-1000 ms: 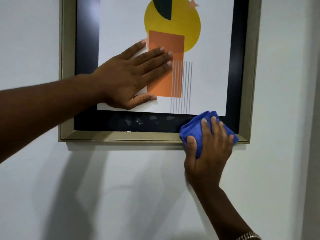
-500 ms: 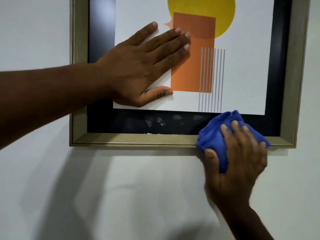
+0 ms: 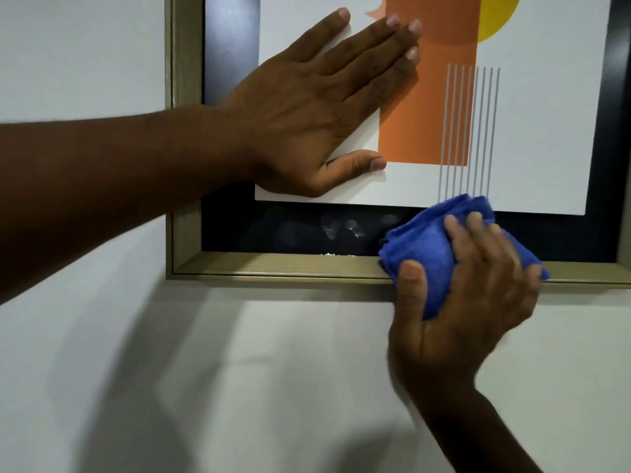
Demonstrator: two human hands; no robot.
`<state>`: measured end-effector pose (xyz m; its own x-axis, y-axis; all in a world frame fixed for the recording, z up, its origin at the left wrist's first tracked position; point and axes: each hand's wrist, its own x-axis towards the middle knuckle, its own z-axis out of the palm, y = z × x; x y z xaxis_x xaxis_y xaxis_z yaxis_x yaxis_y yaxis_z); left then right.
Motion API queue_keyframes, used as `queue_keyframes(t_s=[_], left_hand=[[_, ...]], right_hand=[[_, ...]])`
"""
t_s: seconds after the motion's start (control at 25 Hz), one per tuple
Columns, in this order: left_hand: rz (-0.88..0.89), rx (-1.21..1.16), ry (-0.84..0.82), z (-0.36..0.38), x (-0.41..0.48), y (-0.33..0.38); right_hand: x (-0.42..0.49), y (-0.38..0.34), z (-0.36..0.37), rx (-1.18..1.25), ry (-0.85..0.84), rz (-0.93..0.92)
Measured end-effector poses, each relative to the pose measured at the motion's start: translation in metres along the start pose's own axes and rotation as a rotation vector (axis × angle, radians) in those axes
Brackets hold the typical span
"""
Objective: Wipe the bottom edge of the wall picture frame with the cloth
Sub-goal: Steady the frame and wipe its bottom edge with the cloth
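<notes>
A picture frame (image 3: 273, 268) with a dull gold moulding and a black inner border hangs on a pale wall. Its print shows an orange rectangle, grey lines and part of a yellow disc. My left hand (image 3: 307, 107) lies flat and spread on the glass, holding nothing. My right hand (image 3: 478, 295) grips a bunched blue cloth (image 3: 426, 247) and presses it onto the frame's bottom edge, right of the middle. White specks (image 3: 336, 255) sit on the bottom ledge just left of the cloth. Smudges (image 3: 341, 228) mark the black border above them.
The pale wall (image 3: 239, 370) spreads below and to the left of the frame, crossed by the shadows of my arms. The frame's right side runs out of view.
The camera has moved closer, so the frame fills more of the view. My right hand with the cloth has slid a little leftward along the bottom edge. My left hand stays flat on the glass.
</notes>
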<state>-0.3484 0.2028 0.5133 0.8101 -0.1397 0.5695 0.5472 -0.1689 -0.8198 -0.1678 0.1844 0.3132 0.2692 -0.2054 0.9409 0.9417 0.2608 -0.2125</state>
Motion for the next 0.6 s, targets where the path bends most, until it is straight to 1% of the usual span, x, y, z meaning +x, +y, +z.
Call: queue_keyframes(t_s=[0.08, 0.12, 0.24, 0.28, 0.4, 0.44, 0.48, 0.56, 0.6], left_hand=[[0.01, 0.011, -0.008, -0.001, -0.002, 0.002], [0.01, 0.016, -0.012, 0.0, -0.003, 0.003], [-0.003, 0.018, -0.029, 0.0, -0.008, 0.007], [-0.004, 0.02, -0.027, 0.0, -0.008, 0.006], [-0.003, 0.006, -0.025, 0.0, -0.007, 0.004], [-0.012, 0.009, -0.02, 0.001, -0.007, 0.004], [-0.025, 0.014, -0.011, 0.002, -0.008, 0.003], [-0.034, -0.001, -0.009, 0.001, -0.007, 0.004], [-0.031, -0.012, -0.013, 0.0, -0.006, 0.004]], right_hand=[[-0.005, 0.002, -0.01, -0.007, -0.082, -0.147], [-0.006, 0.004, -0.013, -0.009, -0.089, -0.149], [0.005, -0.018, 0.0, 0.016, -0.018, 0.016], [0.006, -0.027, 0.005, 0.024, 0.005, -0.001], [-0.001, -0.009, -0.004, 0.042, -0.023, -0.188], [-0.001, 0.0, -0.007, 0.041, -0.016, -0.17], [0.0, 0.0, -0.004, 0.031, 0.013, -0.102], [0.001, -0.022, 0.009, 0.023, 0.086, 0.061], [-0.002, -0.036, 0.013, 0.029, 0.09, 0.066]])
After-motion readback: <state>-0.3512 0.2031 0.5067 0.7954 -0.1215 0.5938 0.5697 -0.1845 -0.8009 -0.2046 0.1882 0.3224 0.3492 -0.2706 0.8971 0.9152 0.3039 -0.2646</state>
